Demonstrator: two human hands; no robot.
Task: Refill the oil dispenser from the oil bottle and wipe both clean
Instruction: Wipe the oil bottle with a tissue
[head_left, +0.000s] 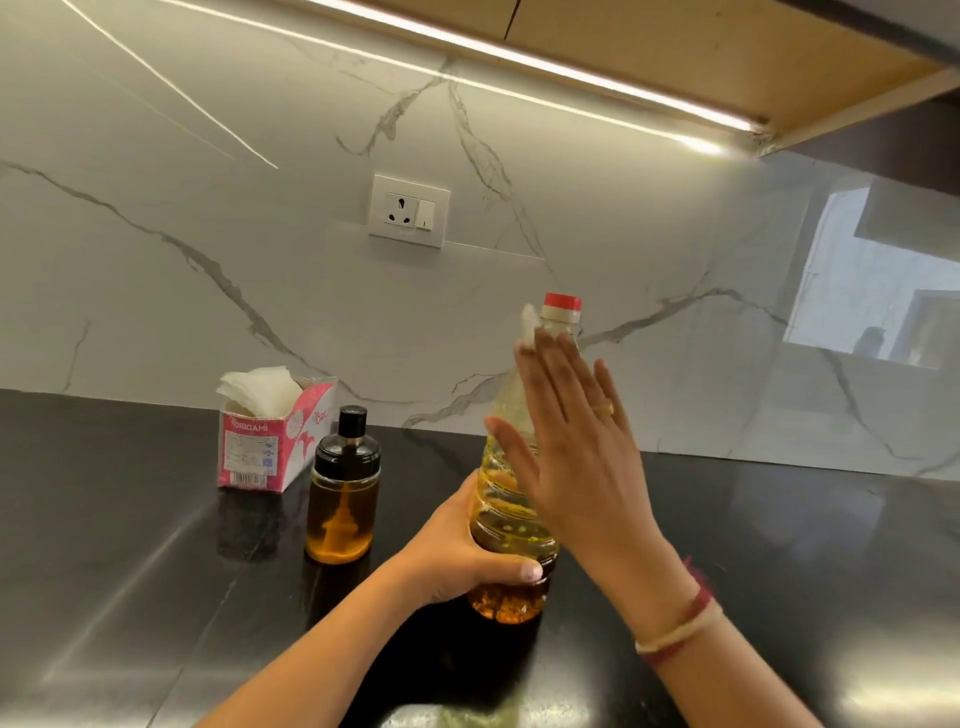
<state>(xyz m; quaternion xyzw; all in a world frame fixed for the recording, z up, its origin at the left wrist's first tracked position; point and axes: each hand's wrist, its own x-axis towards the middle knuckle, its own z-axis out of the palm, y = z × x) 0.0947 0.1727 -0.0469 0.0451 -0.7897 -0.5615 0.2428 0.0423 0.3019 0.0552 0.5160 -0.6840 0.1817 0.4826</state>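
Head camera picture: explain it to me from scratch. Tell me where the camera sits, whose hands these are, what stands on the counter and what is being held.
There is no machine here: a person works with bare hands. The single picture comes from a camera worn on the head, looking forward and down. On the black counter stand an oil bottle with a red cap, a smaller oil dispenser with a black top to its left, and an open tissue box behind that. A socket sits on the marble wall. The left hand grips the bottle low down, holding it upright. The right hand lies flat against the bottle's upper part, fingers straight, pressing a white tissue to it. This looks like wiping the bottle.
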